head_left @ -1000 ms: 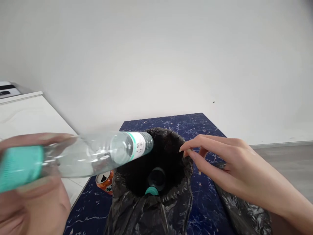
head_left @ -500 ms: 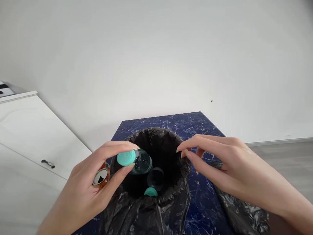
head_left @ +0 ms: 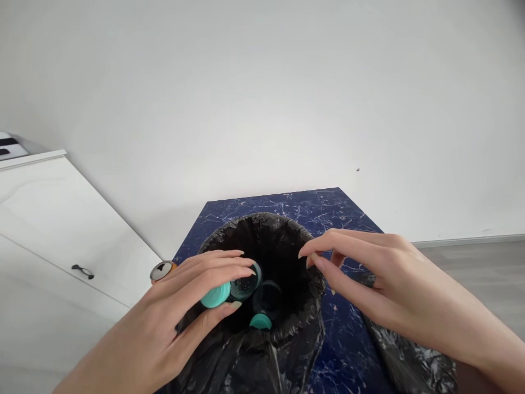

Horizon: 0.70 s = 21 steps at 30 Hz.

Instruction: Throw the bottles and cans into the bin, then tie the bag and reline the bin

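Note:
A black rubbish bag [head_left: 287, 334] stands open on a dark blue marbled surface [head_left: 295, 205]. My left hand [head_left: 172, 323] is closed round the neck of a clear plastic bottle with a teal cap [head_left: 216, 294], which points bottom-first into the bag's mouth. A second bottle with a teal cap [head_left: 262, 320] lies inside the bag beside it. My right hand [head_left: 369, 279] pinches the bag's right rim and holds the mouth open.
An orange drinks can [head_left: 161, 269] stands on the blue surface just left of the bag, partly behind my left hand. A white cabinet with a dark handle [head_left: 82, 271] stands at the left. More black plastic [head_left: 410, 361] lies at the lower right. A white wall is behind.
My left hand has swung the bottle from level above the bag to bottom-down in its mouth and lowered it further in. My right hand has kept hold of the rim.

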Each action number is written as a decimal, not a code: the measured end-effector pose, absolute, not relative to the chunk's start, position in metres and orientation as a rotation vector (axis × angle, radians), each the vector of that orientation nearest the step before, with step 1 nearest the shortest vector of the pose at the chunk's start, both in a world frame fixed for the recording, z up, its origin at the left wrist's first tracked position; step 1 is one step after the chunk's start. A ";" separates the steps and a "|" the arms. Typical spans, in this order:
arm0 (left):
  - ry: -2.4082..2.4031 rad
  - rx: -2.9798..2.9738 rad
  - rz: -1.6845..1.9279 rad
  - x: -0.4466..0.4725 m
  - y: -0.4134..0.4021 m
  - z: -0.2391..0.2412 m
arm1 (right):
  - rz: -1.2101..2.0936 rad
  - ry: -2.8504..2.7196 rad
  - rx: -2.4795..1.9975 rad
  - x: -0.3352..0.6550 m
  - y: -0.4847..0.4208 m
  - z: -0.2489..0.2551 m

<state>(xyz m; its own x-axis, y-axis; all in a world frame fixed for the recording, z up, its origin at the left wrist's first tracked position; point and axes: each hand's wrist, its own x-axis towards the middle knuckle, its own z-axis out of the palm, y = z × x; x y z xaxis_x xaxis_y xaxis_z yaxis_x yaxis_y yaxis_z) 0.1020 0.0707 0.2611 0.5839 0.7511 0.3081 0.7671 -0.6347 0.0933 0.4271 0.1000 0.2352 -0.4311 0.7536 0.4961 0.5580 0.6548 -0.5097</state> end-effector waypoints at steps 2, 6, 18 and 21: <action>-1.302 -2.755 -0.384 0.099 0.071 0.260 | 0.353 -2.147 -1.017 0.427 0.100 0.235; -1.290 -2.744 -0.281 0.094 0.072 0.257 | 0.357 -2.150 -1.020 0.427 0.100 0.234; -1.850 -1.793 -0.961 0.054 0.102 0.247 | 0.322 -2.135 -1.027 0.427 0.100 0.234; -1.893 -1.790 -0.727 0.016 0.122 0.223 | 0.320 -2.139 -1.020 0.427 0.100 0.234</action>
